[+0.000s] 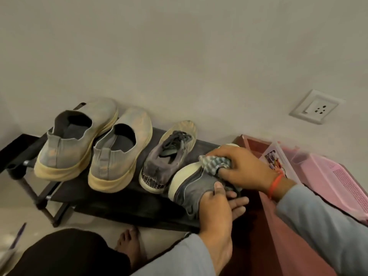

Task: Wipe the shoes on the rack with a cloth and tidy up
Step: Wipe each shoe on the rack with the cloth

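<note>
1. Nearest the camera sit a dark-clad knee (65,253) and a bare foot (129,244) on the floor, just in front of the rack (111,198).
2. Left hand (216,204) grips the heel end of the grey shoe (191,188), thumb on top and fingers curled beneath, holding it tilted on its side at the rack's right end.
3. Right hand (242,166) presses a bunched checked cloth (214,163) against the shoe's pale sole edge, fingers curled round the wad.
4. Its mate, a laced shoe (169,154), stands upright just beside it; two larger slip-ons (95,144) with yellowed soles stand further left, all on the top shelf.
5. Handling, as I judge it: the grey shoe looks light, with a soft knit upper that gives under the thumb, so the firm heel and sole rim are the better places to hold; squeezing mid-upper would only crumple it.
6. The cloth is limp and bunches easily; keeping it balled in the fingers gives a firmer wiping face.
7. The slip-ons look bulkier; taking each by the heel collar should steady it.
8. The rack's shelf looks like thin fabric on rods, so hard pressing downward could sag it; lifting each shoe off seems wiser.
9. To the right lie a red cabinet (282,226) and a pink basket (334,180).
</note>
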